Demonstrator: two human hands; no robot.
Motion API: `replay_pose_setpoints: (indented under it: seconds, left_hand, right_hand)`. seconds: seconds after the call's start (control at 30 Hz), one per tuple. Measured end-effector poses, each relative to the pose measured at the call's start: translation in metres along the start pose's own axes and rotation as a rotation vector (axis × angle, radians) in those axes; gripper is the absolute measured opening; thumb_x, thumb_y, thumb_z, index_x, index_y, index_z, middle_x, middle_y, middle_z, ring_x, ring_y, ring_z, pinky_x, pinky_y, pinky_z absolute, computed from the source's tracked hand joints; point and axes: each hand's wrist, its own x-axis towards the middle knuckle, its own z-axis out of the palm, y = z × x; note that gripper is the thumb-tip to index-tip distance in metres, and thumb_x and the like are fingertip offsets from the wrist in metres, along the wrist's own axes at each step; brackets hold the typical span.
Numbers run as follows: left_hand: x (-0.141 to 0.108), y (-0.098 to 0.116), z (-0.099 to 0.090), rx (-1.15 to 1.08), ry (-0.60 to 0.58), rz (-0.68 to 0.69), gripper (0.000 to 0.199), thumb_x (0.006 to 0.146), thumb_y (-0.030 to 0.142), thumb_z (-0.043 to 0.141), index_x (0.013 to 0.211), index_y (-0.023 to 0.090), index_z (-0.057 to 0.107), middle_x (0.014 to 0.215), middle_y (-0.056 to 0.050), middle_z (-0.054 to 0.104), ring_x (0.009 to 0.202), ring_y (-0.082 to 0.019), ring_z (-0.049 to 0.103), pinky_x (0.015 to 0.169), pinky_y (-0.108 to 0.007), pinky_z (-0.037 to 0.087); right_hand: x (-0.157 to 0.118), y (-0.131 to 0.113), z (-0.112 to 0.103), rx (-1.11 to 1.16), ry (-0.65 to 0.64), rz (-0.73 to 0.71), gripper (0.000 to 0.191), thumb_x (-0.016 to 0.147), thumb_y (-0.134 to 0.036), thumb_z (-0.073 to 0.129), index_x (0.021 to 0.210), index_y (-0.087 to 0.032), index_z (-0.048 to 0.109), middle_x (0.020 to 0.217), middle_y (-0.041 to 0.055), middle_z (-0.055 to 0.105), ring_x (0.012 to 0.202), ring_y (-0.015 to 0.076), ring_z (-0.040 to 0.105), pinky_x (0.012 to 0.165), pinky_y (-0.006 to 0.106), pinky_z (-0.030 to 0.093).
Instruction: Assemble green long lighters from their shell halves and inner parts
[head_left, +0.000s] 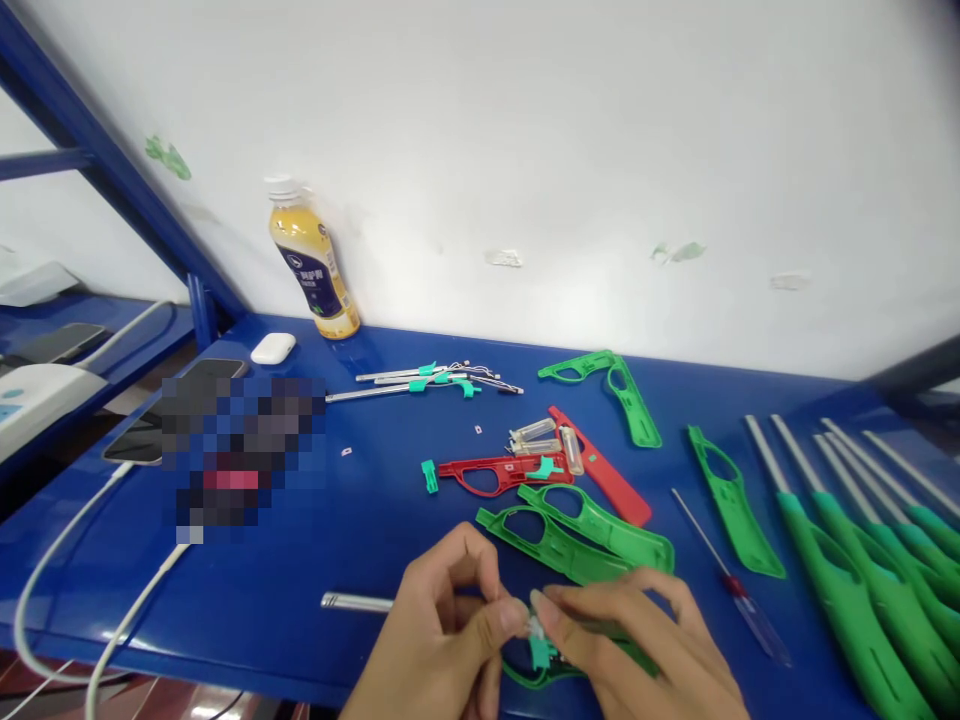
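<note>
My left hand point(454, 620) and my right hand point(637, 635) meet at the table's front, both with fingertips pinched at a small clear plastic piece point(535, 628). Just below it sits a teal trigger point(540, 656). Under my hands lies a green lighter shell half point(529, 682), mostly covered by them. A metal lighter tube point(356, 602) sticks out to the left from behind my left hand. Right beyond my fingers rest two more green shell halves point(555, 545). My palms and fingers hide the rest of the parts.
Behind lie red shell halves point(607, 475), clear fuel tanks point(572, 452) and wired metal tubes point(382, 390). A screwdriver point(739, 590) and several green lighters point(832, 560) are at the right. A bottle point(311, 265), earbud case point(273, 348) and phone point(135, 440) with cables stand left.
</note>
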Motion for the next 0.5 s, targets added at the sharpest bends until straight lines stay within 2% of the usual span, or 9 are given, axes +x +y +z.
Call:
replay_pose_setpoints:
  seconds: [0.17, 0.27, 0.4, 0.5]
  left_hand:
    - [0.003, 0.007, 0.001, -0.036, -0.020, -0.041, 0.056, 0.072, 0.054, 0.091, 0.102, 0.020, 0.058, 0.079, 0.004, 0.067, 0.039, -0.001, 0.048, 0.032, -0.010, 0.034]
    - [0.005, 0.005, 0.000, -0.060, -0.045, -0.035, 0.054, 0.074, 0.057, 0.089, 0.099, 0.020, 0.059, 0.079, 0.003, 0.067, 0.038, -0.001, 0.048, 0.030, -0.009, 0.029]
    - [0.003, -0.001, 0.001, -0.087, -0.089, 0.003, 0.046, 0.080, 0.055, 0.086, 0.094, 0.020, 0.059, 0.077, 0.005, 0.067, 0.031, 0.003, 0.035, 0.028, -0.009, 0.020]
    - [0.000, -0.004, 0.000, -0.086, -0.101, 0.007, 0.043, 0.082, 0.055, 0.085, 0.093, 0.021, 0.061, 0.071, 0.006, 0.065, 0.031, 0.003, 0.033, 0.029, -0.008, 0.019]
  right_hand:
    - [0.004, -0.006, -0.004, 0.055, 0.011, 0.079, 0.024, 0.100, -0.012, 0.062, 0.113, -0.026, 0.076, 0.091, -0.0058, 0.079, 0.071, 0.0075, 0.073, 0.085, 0.029, 0.054]
    - [0.001, -0.007, -0.002, 0.098, 0.010, 0.109, 0.030, 0.098, -0.014, 0.066, 0.125, -0.026, 0.072, 0.091, -0.0049, 0.079, 0.072, 0.0089, 0.074, 0.085, 0.028, 0.057]
    - [-0.001, -0.008, -0.001, 0.132, 0.004, 0.127, 0.038, 0.097, -0.012, 0.067, 0.132, -0.027, 0.069, 0.094, -0.0047, 0.079, 0.074, 0.0093, 0.075, 0.088, 0.029, 0.058]
    - [-0.001, -0.008, -0.001, 0.154, 0.016, 0.128, 0.041, 0.095, -0.011, 0.068, 0.134, -0.025, 0.068, 0.095, -0.0042, 0.079, 0.074, 0.0088, 0.075, 0.087, 0.028, 0.059]
